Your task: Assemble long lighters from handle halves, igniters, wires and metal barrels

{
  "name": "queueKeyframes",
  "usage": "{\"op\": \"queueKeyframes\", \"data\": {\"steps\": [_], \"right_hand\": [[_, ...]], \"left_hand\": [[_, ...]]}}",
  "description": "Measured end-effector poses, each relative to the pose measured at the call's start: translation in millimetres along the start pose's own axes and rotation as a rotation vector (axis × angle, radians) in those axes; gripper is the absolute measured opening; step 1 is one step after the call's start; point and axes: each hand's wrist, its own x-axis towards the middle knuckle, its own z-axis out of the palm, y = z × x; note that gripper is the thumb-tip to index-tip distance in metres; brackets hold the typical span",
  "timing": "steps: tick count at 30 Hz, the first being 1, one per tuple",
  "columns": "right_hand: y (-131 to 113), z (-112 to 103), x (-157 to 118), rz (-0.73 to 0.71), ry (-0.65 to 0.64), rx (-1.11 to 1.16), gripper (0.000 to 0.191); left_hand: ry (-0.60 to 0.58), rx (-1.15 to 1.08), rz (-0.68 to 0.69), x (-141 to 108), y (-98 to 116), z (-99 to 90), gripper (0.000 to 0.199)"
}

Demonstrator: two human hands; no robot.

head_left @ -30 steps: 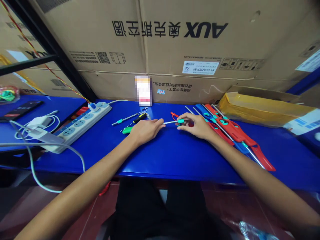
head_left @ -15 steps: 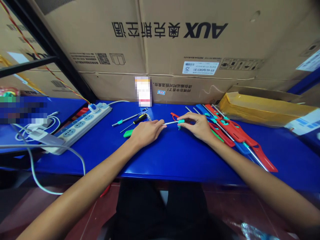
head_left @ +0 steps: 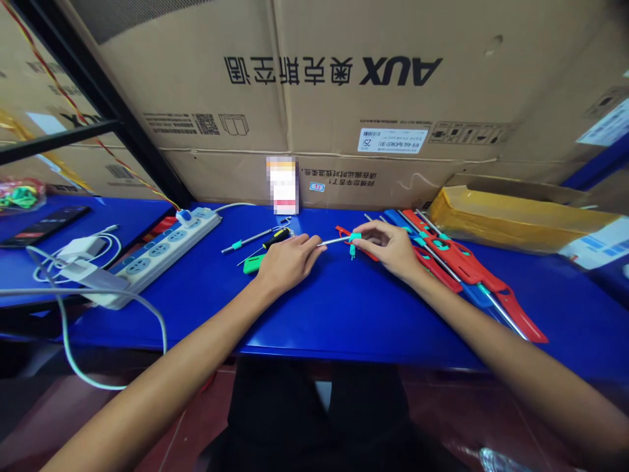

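Between my two hands runs a slim metal tube (head_left: pixel 335 242), nearly level above the blue table. My left hand (head_left: pixel 289 261) is closed on its left end, with the fingertips partly hidden. Thumb and fingers of my right hand (head_left: pixel 392 248) pinch the other end, beside a teal plastic piece (head_left: pixel 356 236); a small teal bit (head_left: pixel 352 251) hangs below it. A red plastic part (head_left: pixel 343 231) lies behind, partly covered by my right hand. Near my left hand are a black-and-yellow screwdriver (head_left: pixel 278 236), a green plastic part (head_left: pixel 253 263) and another metal tube (head_left: pixel 255 237) with a teal collar.
Red and blue lighter-like casings (head_left: pixel 464 259) with metal tubes lie right of my right hand. Behind them stands a yellow-taped carton (head_left: pixel 496 219). A white power strip (head_left: pixel 162 252) with cables is at left, near a phone (head_left: pixel 46 225). A large cardboard box (head_left: pixel 324 131) walls the back.
The view has tilted slightly, so the scene sits a little lower. Both hands keep their hold on the tube, and the teal end shows a little more clearly.
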Motion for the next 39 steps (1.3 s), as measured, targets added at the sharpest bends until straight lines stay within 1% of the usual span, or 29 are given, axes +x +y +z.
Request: {"op": "queueKeyframes", "data": {"steps": [1, 3, 6, 8, 12, 15, 21, 28, 32, 34, 36, 39], "right_hand": [[1.0, 0.6, 0.1, -0.005, 0.013, 0.011, 0.055], [0.5, 1.0, -0.3, -0.062, 0.042, 0.0, 0.052], [-5.8, 0.3, -1.4, -0.174, 0.079, -0.075, 0.039], [-11.9, -0.5, -2.0, -0.213, 0.102, -0.123, 0.029], [-21.7, -2.9, -2.2, -0.259, 0.122, -0.187, 0.016], [-24.5, -4.4, -2.1, -0.276, 0.107, -0.242, 0.012], [-26.6, -3.9, -4.1, -0.363, 0.085, -0.328, 0.012], [-26.2, -1.9, -6.4, -0.451, 0.094, -0.481, 0.028], [-22.3, -2.8, -5.2, -0.53, 0.107, -0.497, 0.031], [-21.3, -3.2, -4.8, -0.533, 0.099, -0.495, 0.029], [-20.6, -3.6, -4.3, -0.502, 0.092, -0.47, 0.025], [-17.5, -4.2, -2.3, -0.378, 0.1, -0.359, 0.017]], "left_hand": [[0.005, -0.015, 0.007, 0.0, -1.3, 0.6, 0.044], [0.022, -0.04, 0.021, 0.1, -3.9, 1.3, 0.044], [0.057, -0.081, 0.046, 0.3, -7.1, 1.8, 0.044], [0.067, -0.102, 0.056, 0.7, -9.1, 2.4, 0.044], [0.016, -0.065, 0.037, 2.2, -12.8, 4.5, 0.042], [-0.012, -0.04, 0.028, 3.1, -13.2, 5.2, 0.041], [-0.018, -0.032, 0.029, 4.4, -10.0, 4.1, 0.042], [-0.027, -0.025, 0.027, 5.1, -11.4, 7.6, 0.041], [-0.016, -0.04, 0.03, 5.5, -11.6, 9.0, 0.04], [-0.014, -0.048, 0.031, 5.7, -11.3, 8.7, 0.04], [-0.015, -0.052, 0.028, 5.7, -11.1, 8.1, 0.04], [-0.017, -0.052, 0.008, 5.3, -11.7, 6.7, 0.04]]}}
